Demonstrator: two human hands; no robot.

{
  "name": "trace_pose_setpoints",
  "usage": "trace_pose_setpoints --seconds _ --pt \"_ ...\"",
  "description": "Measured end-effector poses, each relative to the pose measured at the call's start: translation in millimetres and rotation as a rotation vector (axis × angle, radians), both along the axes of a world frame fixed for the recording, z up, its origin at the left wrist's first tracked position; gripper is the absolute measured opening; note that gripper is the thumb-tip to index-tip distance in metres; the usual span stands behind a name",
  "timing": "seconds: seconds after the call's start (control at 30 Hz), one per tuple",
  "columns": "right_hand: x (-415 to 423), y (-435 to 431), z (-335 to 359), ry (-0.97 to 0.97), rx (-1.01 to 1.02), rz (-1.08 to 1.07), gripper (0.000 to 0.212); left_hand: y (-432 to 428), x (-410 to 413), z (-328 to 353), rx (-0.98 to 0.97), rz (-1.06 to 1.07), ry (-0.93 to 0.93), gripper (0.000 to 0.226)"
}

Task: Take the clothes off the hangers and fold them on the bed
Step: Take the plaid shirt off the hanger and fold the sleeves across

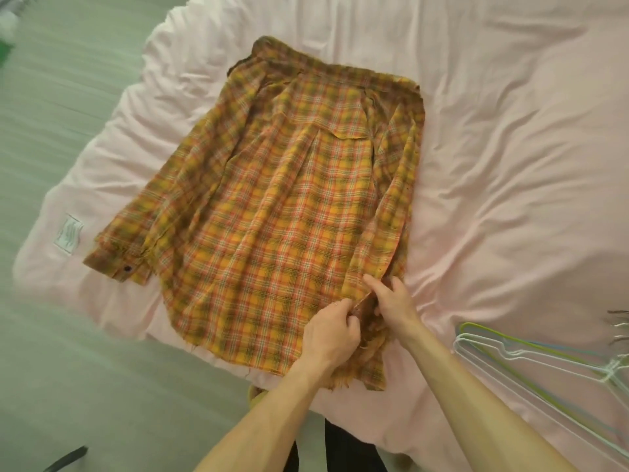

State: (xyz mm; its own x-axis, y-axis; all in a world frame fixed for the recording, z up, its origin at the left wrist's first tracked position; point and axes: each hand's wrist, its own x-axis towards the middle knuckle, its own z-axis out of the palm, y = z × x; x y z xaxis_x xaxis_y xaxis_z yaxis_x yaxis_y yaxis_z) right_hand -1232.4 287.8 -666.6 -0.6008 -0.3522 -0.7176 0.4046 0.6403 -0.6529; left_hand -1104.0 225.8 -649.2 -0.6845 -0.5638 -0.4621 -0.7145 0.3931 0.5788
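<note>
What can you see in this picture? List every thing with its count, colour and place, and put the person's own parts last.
shirt: one, orange and yellow plaid, spread flat on the bed, collar far, hem near.
bed cover: one, pale pink, creased, under the shirt.
label: one, white, on the bed cover's left corner.
hangers: several, exact count unclear, white, pale blue and green wire, lying on the bed cover at lower right.
floor: pale grey-green, left of the bed.
left hand: one, grips the shirt cloth near the hem.
right hand: one, beside the left hand, holds the same fold of the shirt.
</note>
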Motion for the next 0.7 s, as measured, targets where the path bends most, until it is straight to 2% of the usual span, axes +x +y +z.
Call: trace_pose_setpoints --seconds 0.07,0.1,0.17,0.23,0.33,0.43,0.5,0.53,0.6,0.7 --pt "-2.0 -22.6 10.1 0.047 0.021 -0.068 0.062 -6.8 17.0 13.3 0.109 0.110 0.106 0.021" --pt "-6.3 -31.6 14.0 0.104 0.065 -0.082 0.061 -7.3 22.8 16.1 0.159 0.191 0.143 0.023" --pt "-5.3 -59.8 28.7 0.206 0.116 -0.127 0.047 -17.5 41.3 23.6 0.227 0.386 0.203 0.029" --pt "-1.1 -88.0 41.4 0.324 0.057 -0.119 0.042 -31.0 57.8 27.5 0.244 0.526 0.207 0.037" --pt "27.4 -131.2 46.1 0.424 -0.029 0.175 0.041 -57.4 93.2 20.5 0.207 0.666 0.140 0.042" --pt "60.9 -158.8 40.4 0.254 -0.019 0.521 0.061 -82.1 130.6 1.7 0.237 0.782 -0.009 0.034" --pt "81.3 -163.4 30.1 0.151 -0.007 0.621 0.070 -97.9 154.6 -12.0 0.275 0.759 -0.131 0.025" --pt "92.7 -161.5 22.5 0.179 0.014 0.633 0.066 -107.1 166.9 -20.5 0.272 0.715 -0.197 0.023" --pt "112.3 -142.5 11.3 0.342 0.050 0.569 0.051 -121.4 181.3 -31.1 0.252 0.556 -0.310 0.020" --pt "138.9 -91.3 -1.7 0.626 0.102 0.472 0.035 -132.8 186.2 -36.1 0.288 0.389 -0.321 0.015"
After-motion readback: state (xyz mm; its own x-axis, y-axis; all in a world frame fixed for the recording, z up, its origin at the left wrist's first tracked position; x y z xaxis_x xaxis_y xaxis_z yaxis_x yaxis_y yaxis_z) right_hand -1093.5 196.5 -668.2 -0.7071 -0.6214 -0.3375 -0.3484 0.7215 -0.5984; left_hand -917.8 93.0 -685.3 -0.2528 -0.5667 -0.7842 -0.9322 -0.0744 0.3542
